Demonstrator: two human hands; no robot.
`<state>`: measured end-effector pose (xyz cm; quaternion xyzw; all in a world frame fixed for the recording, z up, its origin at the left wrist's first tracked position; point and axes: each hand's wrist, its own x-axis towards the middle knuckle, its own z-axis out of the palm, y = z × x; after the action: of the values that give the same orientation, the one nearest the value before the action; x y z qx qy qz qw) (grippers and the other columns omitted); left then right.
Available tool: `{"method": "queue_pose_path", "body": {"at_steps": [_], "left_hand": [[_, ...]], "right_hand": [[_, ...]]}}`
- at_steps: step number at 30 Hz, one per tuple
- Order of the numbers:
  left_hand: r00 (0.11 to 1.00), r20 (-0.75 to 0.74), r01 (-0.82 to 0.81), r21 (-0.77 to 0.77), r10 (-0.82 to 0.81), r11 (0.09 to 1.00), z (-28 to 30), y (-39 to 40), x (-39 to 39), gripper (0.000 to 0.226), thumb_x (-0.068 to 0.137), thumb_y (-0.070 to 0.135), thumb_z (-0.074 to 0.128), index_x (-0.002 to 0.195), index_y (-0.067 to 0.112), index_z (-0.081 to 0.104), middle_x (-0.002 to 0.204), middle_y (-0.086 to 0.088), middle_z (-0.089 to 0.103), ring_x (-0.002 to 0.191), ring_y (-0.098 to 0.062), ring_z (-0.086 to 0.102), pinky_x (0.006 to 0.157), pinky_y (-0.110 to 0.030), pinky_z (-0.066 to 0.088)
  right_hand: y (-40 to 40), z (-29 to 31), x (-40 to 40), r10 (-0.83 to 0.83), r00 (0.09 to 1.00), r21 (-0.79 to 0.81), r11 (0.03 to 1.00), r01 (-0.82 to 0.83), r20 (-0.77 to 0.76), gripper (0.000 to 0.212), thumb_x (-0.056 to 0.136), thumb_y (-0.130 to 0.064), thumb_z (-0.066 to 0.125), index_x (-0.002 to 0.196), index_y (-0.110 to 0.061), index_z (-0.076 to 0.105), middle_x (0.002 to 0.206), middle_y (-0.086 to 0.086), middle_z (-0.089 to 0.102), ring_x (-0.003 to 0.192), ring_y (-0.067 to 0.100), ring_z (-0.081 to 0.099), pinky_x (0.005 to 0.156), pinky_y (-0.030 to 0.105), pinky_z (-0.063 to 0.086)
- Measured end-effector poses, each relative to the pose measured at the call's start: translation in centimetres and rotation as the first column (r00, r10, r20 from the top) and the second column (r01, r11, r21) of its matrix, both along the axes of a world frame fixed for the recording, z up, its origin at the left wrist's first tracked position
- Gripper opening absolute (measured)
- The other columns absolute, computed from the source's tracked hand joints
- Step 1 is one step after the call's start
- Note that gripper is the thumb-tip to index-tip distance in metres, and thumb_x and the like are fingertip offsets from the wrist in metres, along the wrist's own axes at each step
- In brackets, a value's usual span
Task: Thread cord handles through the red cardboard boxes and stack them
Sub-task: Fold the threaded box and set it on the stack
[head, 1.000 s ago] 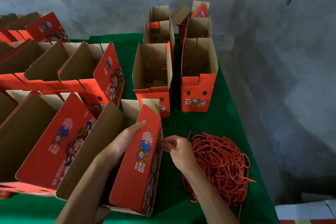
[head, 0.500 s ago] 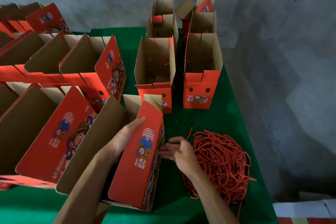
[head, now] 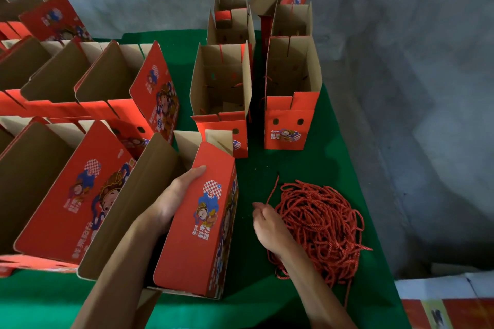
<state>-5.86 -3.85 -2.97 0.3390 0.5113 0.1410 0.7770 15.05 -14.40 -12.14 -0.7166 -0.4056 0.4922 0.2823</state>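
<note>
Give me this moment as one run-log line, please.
left hand holds red box | right hand pinches cord from pile | threading not started

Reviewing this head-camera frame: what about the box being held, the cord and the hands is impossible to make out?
- Held box: its cord holes and inside, hidden by its red side panel and the left hand.
- Right hand: fingertips seen from behind; they seem to pinch a cord, the grip unclear.
- Cord pile: tangled, so cord count is unreadable.
- Boxes at left: cut off by the frame edge.
</note>
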Motion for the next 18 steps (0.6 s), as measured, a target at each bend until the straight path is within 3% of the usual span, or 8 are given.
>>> {"method": "queue_pose_path", "body": {"at_steps": [2,4,6,8,11,14,16,18], "left_hand": [[1.0,0.0,0.001,-0.011,-0.001,1.0,0.1,-0.1,0.0,0.067,0.088,0.063,0.061,0.127,0.009,0.069,0.121,-0.024,0.071,0.092,-0.032,0.074,0.087,-0.045,0.061],[1.0,-0.003,0.0,-0.002,0.0,1.0,0.1,-0.1,0.1,0.066,0.089,0.063,0.06,0.127,0.009,0.068,0.122,-0.024,0.071,0.092,-0.032,0.074,0.089,-0.046,0.06],[1.0,-0.007,-0.002,0.011,0.002,1.0,0.2,-0.1,0.1,0.065,0.091,0.062,0.058,0.127,0.009,0.068,0.122,-0.024,0.071,0.092,-0.032,0.074,0.09,-0.047,0.058],[1.0,-0.008,-0.004,0.021,0.004,1.0,0.1,-0.1,0.1,0.063,0.092,0.061,0.057,0.125,0.009,0.069,0.119,-0.023,0.072,0.09,-0.031,0.074,0.089,-0.046,0.059],[1.0,-0.023,0.016,0.032,-0.016,0.999,0.0,0.0,0.0,0.062,0.09,0.063,0.059,0.12,0.011,0.073,0.117,-0.022,0.073,0.09,-0.032,0.075,0.088,-0.046,0.06],[1.0,-0.025,0.015,0.014,-0.015,1.0,0.1,0.2,-0.1,0.059,0.089,0.064,0.06,0.112,0.012,0.079,0.116,-0.022,0.074,0.089,-0.032,0.076,0.083,-0.044,0.062],[1.0,-0.02,0.018,0.013,-0.017,1.0,0.0,0.2,-0.1,0.062,0.088,0.063,0.061,0.119,0.011,0.074,0.118,-0.022,0.073,0.092,-0.033,0.075,0.09,-0.047,0.059],[1.0,-0.016,0.02,0.005,-0.02,1.0,0.0,0.3,0.0,0.064,0.089,0.063,0.061,0.125,0.01,0.071,0.121,-0.023,0.072,0.095,-0.034,0.074,0.095,-0.049,0.057]], "right_hand": [[0.2,0.1,-0.1,-0.058,0.991,-0.062,0.997,0.051,-0.124,0.047,0.109,-0.004,0.036,0.156,-0.003,0.035,0.102,0.0,0.055,0.068,-0.001,0.035,0.067,0.014,0.033],[0.5,-0.1,0.1,-0.171,0.942,-0.116,0.983,0.142,-0.288,0.047,0.106,0.004,0.042,0.153,0.001,0.038,0.094,0.006,0.056,0.069,0.006,0.044,0.079,0.021,0.04],[0.4,0.0,0.0,-0.307,0.866,-0.168,0.951,0.261,-0.393,0.038,0.109,-0.007,0.045,0.144,0.005,0.047,0.092,0.012,0.062,0.07,0.017,0.054,0.079,0.026,0.045],[0.2,0.5,-0.2,-0.222,0.904,-0.094,0.975,0.201,-0.365,0.041,0.113,-0.02,0.04,0.148,-0.001,0.044,0.112,0.012,0.07,0.089,0.021,0.068,0.082,0.022,0.052],[-0.5,1.1,0.0,0.056,0.993,-0.01,0.998,-0.058,-0.105,0.046,0.111,-0.013,0.041,0.155,-0.007,0.032,0.134,0.01,0.066,0.11,0.02,0.07,0.101,0.034,0.055],[-0.4,1.3,0.4,0.068,0.995,0.123,0.989,-0.077,0.077,0.03,0.112,-0.023,0.038,0.114,-0.004,0.061,0.091,0.007,0.076,0.07,0.011,0.074,0.07,0.036,0.065],[-0.3,2.2,0.5,0.062,0.971,0.195,0.975,-0.109,0.229,0.054,0.111,-0.044,0.03,0.083,-0.009,0.058,0.056,0.002,0.06,0.041,0.009,0.058,0.046,0.036,0.055],[-0.1,3.1,0.3,0.116,0.92,0.175,0.966,-0.193,0.374,0.059,0.112,-0.047,0.022,0.08,-0.012,0.057,0.05,-0.004,0.041,0.037,0.012,0.038,0.046,0.04,0.039]]}}
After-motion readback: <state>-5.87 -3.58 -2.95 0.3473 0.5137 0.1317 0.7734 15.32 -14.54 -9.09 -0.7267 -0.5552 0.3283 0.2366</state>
